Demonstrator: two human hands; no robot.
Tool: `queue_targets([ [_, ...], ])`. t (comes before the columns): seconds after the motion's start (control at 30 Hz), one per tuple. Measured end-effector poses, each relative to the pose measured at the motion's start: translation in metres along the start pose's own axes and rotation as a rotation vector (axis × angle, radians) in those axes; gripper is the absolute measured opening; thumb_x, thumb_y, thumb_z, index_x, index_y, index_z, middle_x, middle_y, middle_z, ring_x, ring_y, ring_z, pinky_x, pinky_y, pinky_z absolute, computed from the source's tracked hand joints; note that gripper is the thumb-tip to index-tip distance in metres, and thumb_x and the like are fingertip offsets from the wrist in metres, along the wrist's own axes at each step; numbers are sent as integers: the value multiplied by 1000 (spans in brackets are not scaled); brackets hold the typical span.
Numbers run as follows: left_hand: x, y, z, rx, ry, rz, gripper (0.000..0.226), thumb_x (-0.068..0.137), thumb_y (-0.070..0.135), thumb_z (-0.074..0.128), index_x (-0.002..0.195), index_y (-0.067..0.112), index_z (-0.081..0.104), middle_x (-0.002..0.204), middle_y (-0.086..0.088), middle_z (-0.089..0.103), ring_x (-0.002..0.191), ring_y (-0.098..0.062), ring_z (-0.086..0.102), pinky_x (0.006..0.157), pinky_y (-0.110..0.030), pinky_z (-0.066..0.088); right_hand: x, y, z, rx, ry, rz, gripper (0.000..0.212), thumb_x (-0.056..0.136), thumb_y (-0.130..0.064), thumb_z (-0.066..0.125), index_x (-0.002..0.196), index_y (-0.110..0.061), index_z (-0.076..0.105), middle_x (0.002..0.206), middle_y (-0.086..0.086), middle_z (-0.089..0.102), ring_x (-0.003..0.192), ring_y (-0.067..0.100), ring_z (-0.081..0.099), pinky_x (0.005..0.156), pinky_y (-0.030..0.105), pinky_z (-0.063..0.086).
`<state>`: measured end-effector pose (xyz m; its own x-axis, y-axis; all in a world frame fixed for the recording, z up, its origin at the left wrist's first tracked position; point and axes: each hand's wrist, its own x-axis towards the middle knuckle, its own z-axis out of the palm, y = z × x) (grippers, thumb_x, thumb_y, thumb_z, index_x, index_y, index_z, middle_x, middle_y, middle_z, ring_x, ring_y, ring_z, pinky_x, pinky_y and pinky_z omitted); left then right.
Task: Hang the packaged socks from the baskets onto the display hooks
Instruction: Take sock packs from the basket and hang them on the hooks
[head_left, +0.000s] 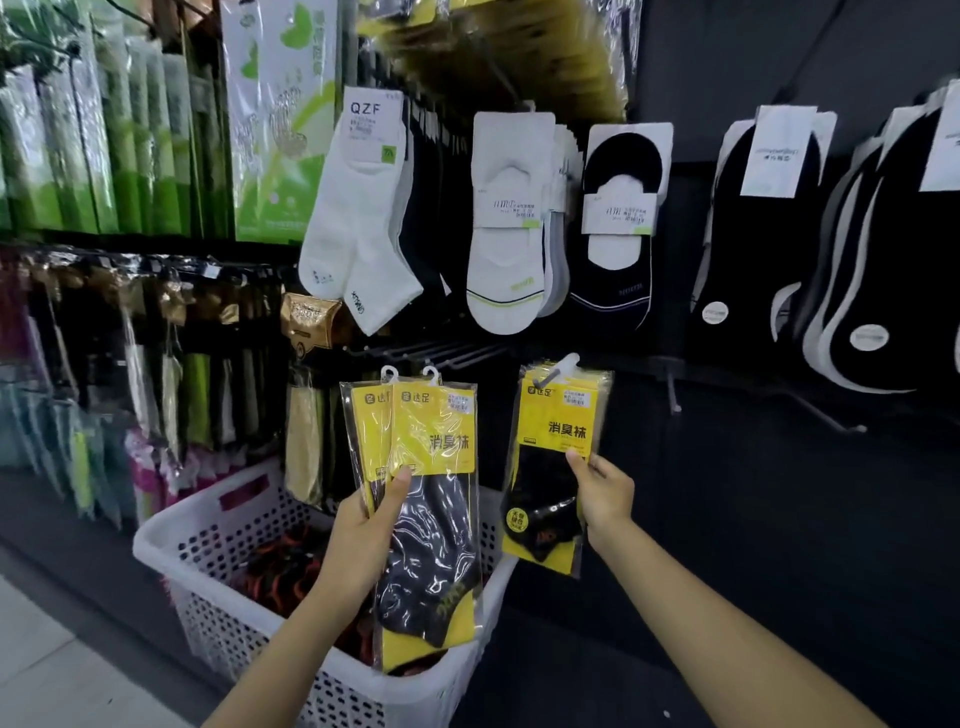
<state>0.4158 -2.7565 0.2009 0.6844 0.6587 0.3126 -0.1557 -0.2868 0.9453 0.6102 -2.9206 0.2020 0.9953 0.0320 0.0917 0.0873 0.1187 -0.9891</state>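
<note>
My left hand (363, 540) grips two yellow-and-black sock packs (431, 499) upright above the white basket (218, 587), their white hanger tabs pointing up. My right hand (602, 493) pinches the right edge of another yellow sock pack (556, 462). That pack's white tab sits on a display hook (558, 371), with more identical packs behind it. Several bare metal hooks (447, 353) jut out just left of it. More packaged socks, orange and black, lie in the basket (280, 571).
White and black socks (509, 228) hang on the dark wall above. Black socks with white stripes (852, 291) hang at the right. Green boxes (104, 140) and bagged goods (130, 364) fill the racks at the left. Two bare hooks (675, 400) stick out at the right.
</note>
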Motion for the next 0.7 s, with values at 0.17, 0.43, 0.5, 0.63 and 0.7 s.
queue_targets([
  [0.17,5,-6,6,20,-29,-57,51,74,69,50,80,19,45,74,-6,41,58,-9,36,50,-13,34,28,2,-2,-17,112,68,34,84,-27,72,105,-1,70,94,3,67,95,18,61,88,30,48],
  [0.43,-6,-6,14,-71,-61,-134,49,71,65,59,52,22,45,52,3,27,52,-15,31,59,-23,36,-23,3,-16,2,37,0,21,92,-23,62,108,-11,58,113,8,61,95,18,59,82,28,48],
  [0.5,-12,-6,18,-84,-42,-153,61,78,54,64,84,11,21,46,9,29,44,-8,31,56,-21,37,-52,-6,-17,-5,-221,-1,15,95,-27,55,101,-16,63,106,5,66,90,17,63,79,25,52],
  [0.63,-27,-5,25,-172,-78,-102,34,78,38,71,67,8,61,57,-2,59,49,-12,56,47,-13,46,-95,-22,-20,-14,-530,-47,23,95,-30,52,105,-14,66,95,1,73,83,11,69,72,21,54],
  [0.7,-35,-2,27,-219,-96,-80,32,69,40,74,79,10,70,79,-1,73,70,-13,69,54,-12,50,-105,-28,-22,36,-542,-58,21,94,-25,56,106,-11,65,99,3,74,89,12,70,75,22,56],
])
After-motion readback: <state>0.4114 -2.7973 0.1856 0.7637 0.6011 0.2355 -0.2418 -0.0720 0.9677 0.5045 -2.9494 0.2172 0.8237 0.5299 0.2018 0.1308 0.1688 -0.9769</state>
